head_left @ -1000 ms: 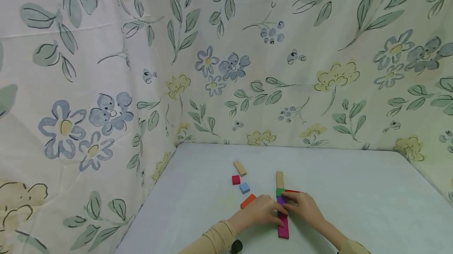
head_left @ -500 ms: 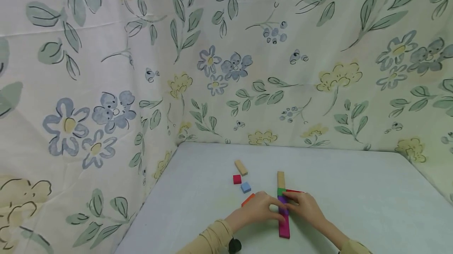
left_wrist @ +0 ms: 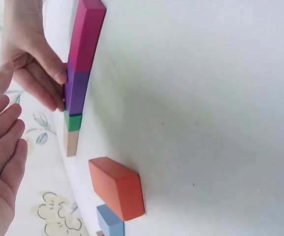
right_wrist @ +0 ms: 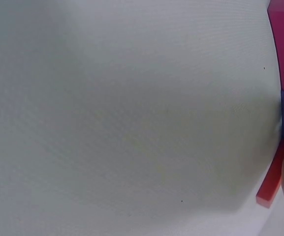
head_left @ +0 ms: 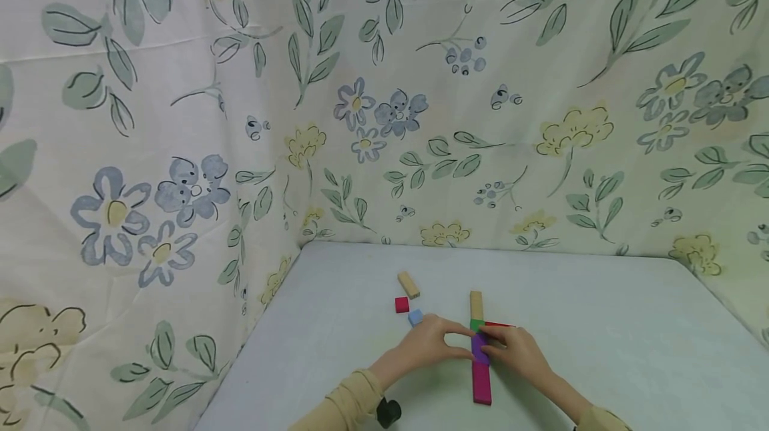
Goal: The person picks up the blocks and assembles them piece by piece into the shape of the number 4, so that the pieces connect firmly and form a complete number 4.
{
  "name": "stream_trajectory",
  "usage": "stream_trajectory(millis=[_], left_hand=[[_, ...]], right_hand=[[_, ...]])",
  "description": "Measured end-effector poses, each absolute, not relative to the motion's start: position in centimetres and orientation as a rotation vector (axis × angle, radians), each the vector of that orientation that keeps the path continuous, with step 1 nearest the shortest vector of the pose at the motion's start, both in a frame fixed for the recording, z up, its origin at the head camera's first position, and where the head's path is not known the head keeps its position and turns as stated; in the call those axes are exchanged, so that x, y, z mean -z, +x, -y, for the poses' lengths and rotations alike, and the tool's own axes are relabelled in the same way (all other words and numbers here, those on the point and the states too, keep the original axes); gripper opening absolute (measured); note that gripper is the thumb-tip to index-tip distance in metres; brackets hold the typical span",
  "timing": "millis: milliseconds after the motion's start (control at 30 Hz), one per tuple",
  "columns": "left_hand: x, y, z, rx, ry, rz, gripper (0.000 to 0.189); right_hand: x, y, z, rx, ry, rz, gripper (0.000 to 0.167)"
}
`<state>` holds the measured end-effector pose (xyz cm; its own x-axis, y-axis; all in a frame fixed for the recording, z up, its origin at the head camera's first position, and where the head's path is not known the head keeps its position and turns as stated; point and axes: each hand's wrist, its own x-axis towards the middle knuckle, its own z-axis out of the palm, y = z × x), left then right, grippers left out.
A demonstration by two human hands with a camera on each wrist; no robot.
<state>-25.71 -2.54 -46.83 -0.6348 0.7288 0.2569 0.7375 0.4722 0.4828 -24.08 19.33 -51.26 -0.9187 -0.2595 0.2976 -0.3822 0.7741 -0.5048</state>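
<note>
A row of blocks runs down the table: tan [head_left: 476, 305], green [head_left: 476, 325], purple [head_left: 478, 349] and magenta [head_left: 481, 382]. A thin red block [head_left: 498, 324] extends rightward from beside the green one. My right hand [head_left: 518, 351] pinches the purple block at its right side, thumb and fingertips on it; the fingers partly hide the grip. Left of the row, my left hand [head_left: 423, 342] holds nothing, its thumb and fingers spread apart. The left wrist view shows the left hand [left_wrist: 3, 162] apart from the blocks.
Left of the row lie a loose tan block [head_left: 408, 285], a red cube [head_left: 402, 305] and a blue block [head_left: 416, 317]. An orange block [left_wrist: 117, 188] shows in the left wrist view. Flowered cloth [head_left: 384, 117] hangs behind the white table [head_left: 601, 324].
My left hand has drawn away from the row, leftward and slightly up, its fingers leaving the blocks. It now covers the orange block in the head view. My right hand stays at the purple block.
</note>
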Motion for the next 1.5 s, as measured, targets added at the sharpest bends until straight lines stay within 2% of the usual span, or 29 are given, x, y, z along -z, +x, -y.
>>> stream_trajectory(millis=[533,767,1067,1500], left_hand=[[46.0,-26.2,5.3,1.08,-1.023,2.758,0.041],[46.2,-26.3,6.7,1.21,-0.907,2.754,0.038],[47.7,-26.2,7.4,1.425,-0.763,2.712,0.036],[51.1,-25.8,8.4,1.354,-0.6,2.747,0.038]], right_hand=[[51.2,-23.9,-19.4,-0.901,0.507,2.753,0.034],[51.3,-24.0,-19.2,-0.943,0.445,2.778,0.034],[51.2,-23.9,-19.3,-0.935,0.44,2.79,0.034],[51.3,-24.0,-19.2,-0.91,0.444,2.767,0.034]])
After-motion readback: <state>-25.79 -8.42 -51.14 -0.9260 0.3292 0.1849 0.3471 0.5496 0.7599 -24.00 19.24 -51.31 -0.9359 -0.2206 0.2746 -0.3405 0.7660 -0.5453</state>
